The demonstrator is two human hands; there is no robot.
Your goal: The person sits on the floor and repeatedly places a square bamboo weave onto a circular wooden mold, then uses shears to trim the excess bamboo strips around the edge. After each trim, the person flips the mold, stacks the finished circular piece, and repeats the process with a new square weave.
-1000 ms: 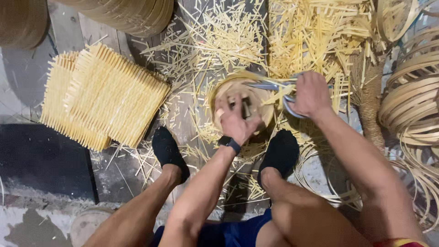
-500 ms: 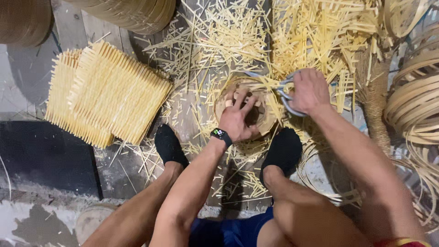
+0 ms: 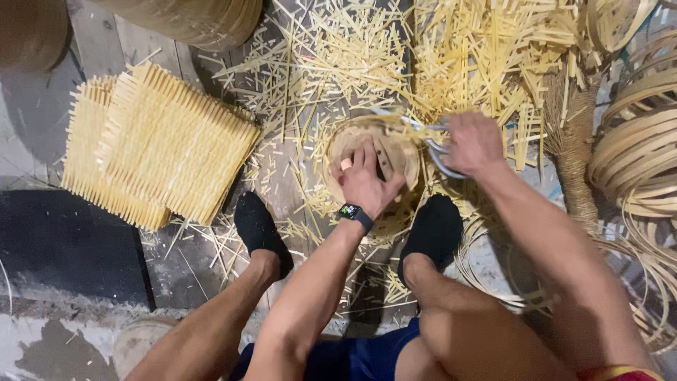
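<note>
A small round woven bamboo basket sits on the floor between my two black-shoed feet. My left hand, with a dark watch on its wrist, lies flat on the basket's inside, fingers spread. My right hand is closed on the handles of grey metal shears at the basket's right rim. The blades reach left over the rim among loose bamboo strips.
Two stacked square woven bamboo mats lie to the left. Cut bamboo slivers litter the floor ahead. Coiled bamboo hoops pile up at the right, and large baskets stand at the top left.
My left hand has opened from a curled grip and now presses flat inside the basket. The right hand with the shears has stayed at the rim.
</note>
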